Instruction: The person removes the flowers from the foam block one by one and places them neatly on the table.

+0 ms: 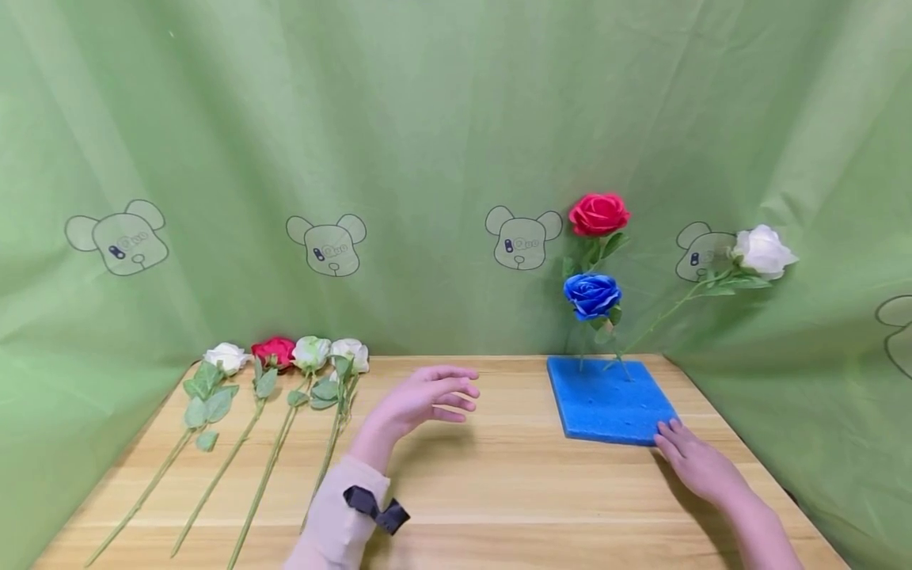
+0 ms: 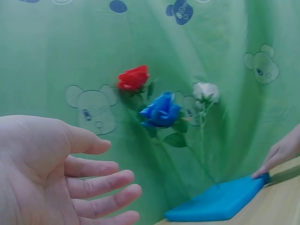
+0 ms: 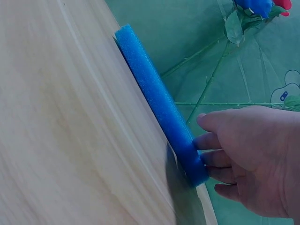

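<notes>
A flat blue foam block point(image 1: 606, 404) lies at the right of the table, with a red rose point(image 1: 598, 214), a blue rose point(image 1: 593, 297) and a white rose point(image 1: 764, 252) standing in it by their stems. The white one leans far to the right. My right hand point(image 1: 701, 463) rests its fingertips on the block's front right corner, seen close up in the right wrist view at the foam edge point(image 3: 159, 103). Above the middle of the table hangs my left hand point(image 1: 427, 400), empty, its fingers spread and loosely bent, palm toward the flowers.
Several loose roses lie side by side on the left: a white one point(image 1: 226, 358), a red one point(image 1: 274, 352), a pale green one point(image 1: 310, 353) and another white one point(image 1: 351, 355). Their stems point to the front. A green curtain point(image 1: 427, 158) hangs behind the wooden table point(image 1: 499, 491).
</notes>
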`<move>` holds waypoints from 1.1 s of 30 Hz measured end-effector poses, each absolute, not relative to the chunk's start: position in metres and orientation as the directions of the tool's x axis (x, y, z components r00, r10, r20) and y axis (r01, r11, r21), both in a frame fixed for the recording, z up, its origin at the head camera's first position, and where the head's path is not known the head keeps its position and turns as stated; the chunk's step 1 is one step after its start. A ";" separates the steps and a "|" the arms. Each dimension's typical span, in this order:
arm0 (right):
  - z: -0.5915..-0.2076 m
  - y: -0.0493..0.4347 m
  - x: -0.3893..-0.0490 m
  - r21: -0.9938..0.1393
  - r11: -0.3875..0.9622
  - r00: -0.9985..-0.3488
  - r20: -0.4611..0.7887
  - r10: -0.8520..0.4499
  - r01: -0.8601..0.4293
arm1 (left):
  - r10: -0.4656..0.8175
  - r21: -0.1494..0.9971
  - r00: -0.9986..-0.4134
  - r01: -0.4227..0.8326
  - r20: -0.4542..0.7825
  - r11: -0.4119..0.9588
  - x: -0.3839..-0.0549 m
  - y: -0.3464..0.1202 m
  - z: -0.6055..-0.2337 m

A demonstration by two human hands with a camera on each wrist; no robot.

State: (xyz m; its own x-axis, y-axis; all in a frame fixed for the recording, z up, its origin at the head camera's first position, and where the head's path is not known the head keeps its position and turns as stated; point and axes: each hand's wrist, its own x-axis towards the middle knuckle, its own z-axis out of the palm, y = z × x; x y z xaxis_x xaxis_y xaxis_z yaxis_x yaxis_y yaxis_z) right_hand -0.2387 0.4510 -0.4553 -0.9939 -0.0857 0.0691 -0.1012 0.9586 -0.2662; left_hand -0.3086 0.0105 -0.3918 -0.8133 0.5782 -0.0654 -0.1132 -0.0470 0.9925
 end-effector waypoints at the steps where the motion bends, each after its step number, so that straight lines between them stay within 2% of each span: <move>1: -0.455 0.451 -0.239 -0.267 0.958 -0.994 0.069 -0.086 -0.102 | 0.585 0.992 -0.808 -0.117 -0.067 -0.049 -0.309 0.017 -0.392; 20: -0.457 0.451 -0.238 -0.264 0.957 -0.991 0.088 -0.098 -0.118 | 0.647 0.980 -0.759 -0.177 -0.075 -0.093 -0.310 0.115 -0.406; 33: -0.454 0.448 -0.239 -0.274 0.954 -0.992 0.076 -0.102 -0.119 | 0.554 0.974 -0.832 -0.154 -0.036 -0.168 -0.315 0.164 -0.411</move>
